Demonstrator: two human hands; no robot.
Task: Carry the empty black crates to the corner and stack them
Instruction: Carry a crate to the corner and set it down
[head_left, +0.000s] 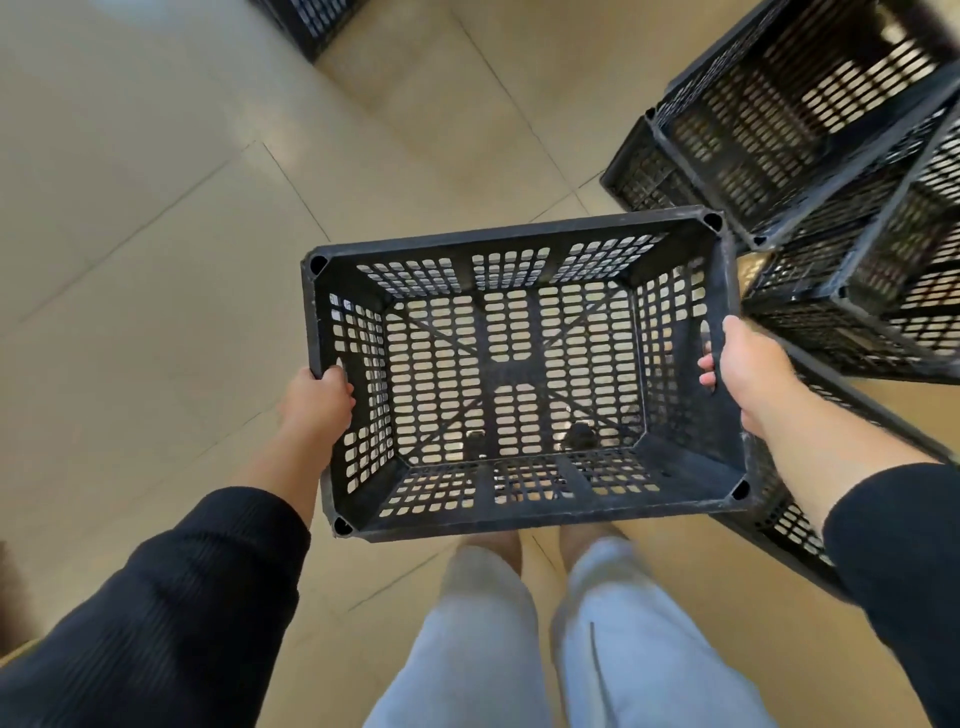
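Both the left hand (318, 399) and right hand (740, 364) grip 1 empty black slotted plastic crate (519, 374) mid-frame above the beige tiled floor (156, 260), seemingly mid-carry, while jumbled black crates (810, 156) at upper right await stacking.

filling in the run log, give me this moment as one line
phase: carrying | left hand: grips crate's left wall | right hand: grips right wall | crate: empty, off the floor | other crates: ahead on right
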